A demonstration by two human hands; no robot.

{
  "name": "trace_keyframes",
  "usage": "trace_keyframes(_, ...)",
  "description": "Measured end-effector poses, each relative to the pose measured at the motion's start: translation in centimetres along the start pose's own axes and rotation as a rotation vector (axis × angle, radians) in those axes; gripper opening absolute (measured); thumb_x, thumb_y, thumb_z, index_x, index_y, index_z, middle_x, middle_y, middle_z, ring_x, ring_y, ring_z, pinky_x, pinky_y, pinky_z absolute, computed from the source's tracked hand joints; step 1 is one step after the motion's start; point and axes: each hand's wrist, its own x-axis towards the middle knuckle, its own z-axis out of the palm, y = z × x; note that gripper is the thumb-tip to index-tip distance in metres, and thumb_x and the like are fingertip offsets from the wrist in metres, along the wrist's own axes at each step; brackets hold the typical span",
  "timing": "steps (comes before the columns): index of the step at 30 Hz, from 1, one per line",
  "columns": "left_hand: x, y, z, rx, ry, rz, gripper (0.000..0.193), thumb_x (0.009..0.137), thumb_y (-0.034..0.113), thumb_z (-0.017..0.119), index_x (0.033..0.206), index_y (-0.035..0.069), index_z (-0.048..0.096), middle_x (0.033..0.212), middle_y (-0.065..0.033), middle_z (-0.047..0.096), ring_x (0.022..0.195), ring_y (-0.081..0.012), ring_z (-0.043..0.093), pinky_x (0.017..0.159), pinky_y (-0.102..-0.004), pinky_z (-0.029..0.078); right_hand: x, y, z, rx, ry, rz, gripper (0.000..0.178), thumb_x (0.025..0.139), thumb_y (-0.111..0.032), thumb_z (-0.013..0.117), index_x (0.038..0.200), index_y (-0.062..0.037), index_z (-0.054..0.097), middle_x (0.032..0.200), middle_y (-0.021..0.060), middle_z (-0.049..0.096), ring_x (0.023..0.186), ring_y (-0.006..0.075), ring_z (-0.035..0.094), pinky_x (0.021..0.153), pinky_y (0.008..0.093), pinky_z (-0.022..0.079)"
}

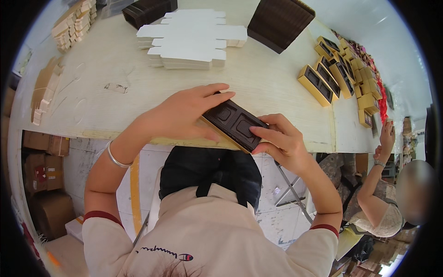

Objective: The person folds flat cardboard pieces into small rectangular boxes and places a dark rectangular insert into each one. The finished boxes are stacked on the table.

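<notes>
Bare hands, both on one gold box with dark brown insert tray point(231, 121). Box is at the table's near edge, in front of the seated person's lap, long axis slanting from far left to near right, tray side up; two recessed compartments visible. Cannot tell whether its base touches the table point(115, 111).

Left hand point(182, 111): narrow hold on the box's left end, fingers over the far corner, thumb along the near side. Right hand point(282, 139): pinches the right end; index fingertip on the tray surface, thumb at the near corner.

Beyond the hands: stack of white die-cut carton blanks point(191, 39), between two dark brown nested-tray stacks, one at right point(280, 23) and one at left point(150, 12). Right side of table: group of gold boxes with dark trays point(315, 86). Far right: a co-worker's raised hand point(387, 135).
</notes>
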Motion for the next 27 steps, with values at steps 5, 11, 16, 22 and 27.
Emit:
trace_keyframes(5, 0.3, 1.8, 1.7, 0.154, 0.092, -0.009, 0.1, 0.063, 0.052, 0.08, 0.142, 0.007, 0.038, 0.144, -0.017, 0.038, 0.132, -0.0397, 0.035, 0.108, -0.047, 0.034, 1.5, 0.7, -1.7, -0.209, -0.156, -0.22, 0.037, 0.071, -0.013, 0.074, 0.104, 0.0009, 0.066, 0.083, 0.0106, 0.056, 0.068, 0.0223, 0.057, 0.057, 0.0315, 0.047)
trace_keyframes(11, 0.7, 1.6, 2.9, 0.207, 0.165, 0.082, 0.086, 0.066, 0.053, 0.077, 0.137, 0.012, 0.048, 0.142, -0.0141, 0.041, 0.134, -0.0424, 0.032, 0.106, -0.0511, 0.036, 1.8, 0.5, -1.2, -0.439, -0.178, -0.289, 0.036, 0.07, -0.012, 0.071, 0.103, -0.0007, 0.066, 0.068, 0.005, 0.047, 0.06, 0.0209, 0.052, 0.052, 0.0331, 0.042)
trace_keyframes(16, 1.0, 2.1, 2.1, 0.16, 0.063, 0.004, 0.073, 0.073, 0.048, 0.073, 0.133, 0.013, 0.053, 0.14, -0.0143, 0.043, 0.134, -0.0436, 0.031, 0.105, -0.0519, 0.036, 1.5, 0.5, -1.4, -0.297, -0.224, -0.155, 0.036, 0.077, -0.026, 0.071, 0.103, -0.002, 0.065, 0.085, 0.0098, 0.055, 0.073, 0.0234, 0.057, 0.061, 0.0337, 0.048)
trace_keyframes(22, 0.6, 2.0, 2.3, 0.303, 0.13, 0.067, 0.066, 0.081, 0.043, 0.066, 0.138, 0.014, 0.048, 0.138, -0.0162, 0.043, 0.133, -0.0443, 0.03, 0.104, -0.0518, 0.037, 0.1, -0.5, 1.8, -0.189, 0.038, -0.041, 0.043, 0.076, -0.025, 0.075, 0.111, -0.0022, 0.064, 0.121, 0.0213, 0.053, 0.095, 0.035, 0.06, 0.079, 0.038, 0.053)
trace_keyframes(27, 0.4, 2.1, 1.7, 0.194, 0.043, -0.024, 0.07, 0.081, 0.044, 0.065, 0.14, 0.013, 0.045, 0.141, -0.0174, 0.04, 0.135, -0.0442, 0.028, 0.107, -0.0516, 0.033, 0.4, 0.6, 1.5, -0.215, -0.041, -0.073, 0.049, 0.073, -0.028, 0.078, 0.112, -0.0008, 0.063, 0.128, 0.025, 0.049, 0.106, 0.0373, 0.057, 0.085, 0.0401, 0.051)
